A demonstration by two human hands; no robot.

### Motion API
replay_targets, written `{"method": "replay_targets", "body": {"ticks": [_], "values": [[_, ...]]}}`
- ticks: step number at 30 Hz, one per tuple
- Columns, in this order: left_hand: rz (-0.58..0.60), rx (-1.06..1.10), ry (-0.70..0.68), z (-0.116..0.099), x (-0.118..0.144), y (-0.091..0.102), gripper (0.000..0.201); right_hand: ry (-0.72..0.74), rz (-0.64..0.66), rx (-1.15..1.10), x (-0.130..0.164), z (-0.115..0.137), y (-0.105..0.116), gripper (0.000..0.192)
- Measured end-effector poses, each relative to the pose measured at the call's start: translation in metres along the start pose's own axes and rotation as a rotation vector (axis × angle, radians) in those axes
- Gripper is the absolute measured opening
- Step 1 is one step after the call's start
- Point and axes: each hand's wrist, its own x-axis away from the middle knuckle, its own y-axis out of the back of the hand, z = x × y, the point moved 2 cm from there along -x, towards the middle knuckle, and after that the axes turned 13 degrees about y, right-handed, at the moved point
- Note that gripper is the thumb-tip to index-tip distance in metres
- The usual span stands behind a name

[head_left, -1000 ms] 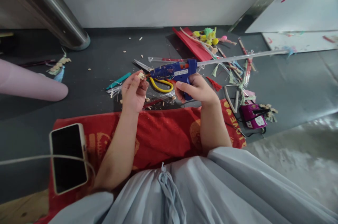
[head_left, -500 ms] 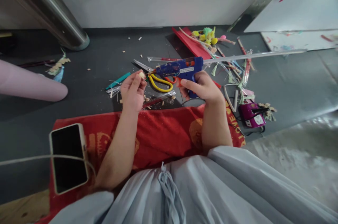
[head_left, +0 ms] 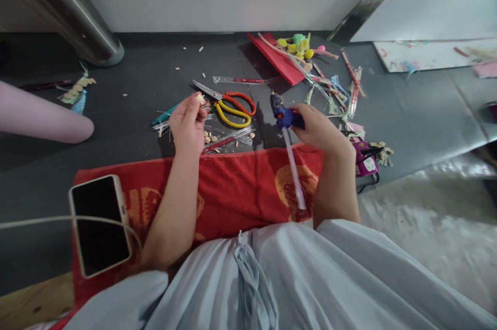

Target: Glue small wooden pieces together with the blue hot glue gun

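Note:
Between the thumb and fingers of my left hand (head_left: 189,123) is a small pale, crumbly-looking piece (head_left: 200,98); its exact kind is too small to tell. My right hand (head_left: 316,128) grips a blue hot glue gun (head_left: 282,112) by its handle, the nozzle pointing away from me. A long clear glue stick (head_left: 294,167) sticks out of the gun's back toward my lap. Scissors (head_left: 236,108) with one red and one yellow handle loop lie between my hands. Near them are small pale bits (head_left: 209,137) and a clear plastic wrapper (head_left: 233,138) with red in it.
A phone (head_left: 99,224) with a cable across it rests on the red cloth (head_left: 233,190) at left. Red paper (head_left: 277,58), fuzzy yellow pieces (head_left: 301,49) and wrapped sticks (head_left: 354,86) lie far right. A purple box (head_left: 365,159) is beyond my right wrist. A metal leg (head_left: 97,29) stands left.
The glue gun has moved away from the pale piece to the right, and its nozzle has swung from pointing left to pointing away from me. My left hand keeps its pinch.

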Motion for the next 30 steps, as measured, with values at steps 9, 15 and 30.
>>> {"method": "replay_targets", "body": {"ticks": [9,15,30], "values": [[-0.011,-0.048,0.029,0.001,-0.003,0.002,0.01,-0.022,0.059,0.308,0.015,0.024,-0.008,0.045],[-0.017,-0.055,0.058,0.002,-0.003,0.0,0.009,0.425,0.177,0.181,-0.027,0.084,-0.033,0.028],[-0.039,-0.04,0.09,0.002,0.001,-0.005,0.006,0.734,0.378,0.336,-0.055,0.095,-0.047,0.024]]}}
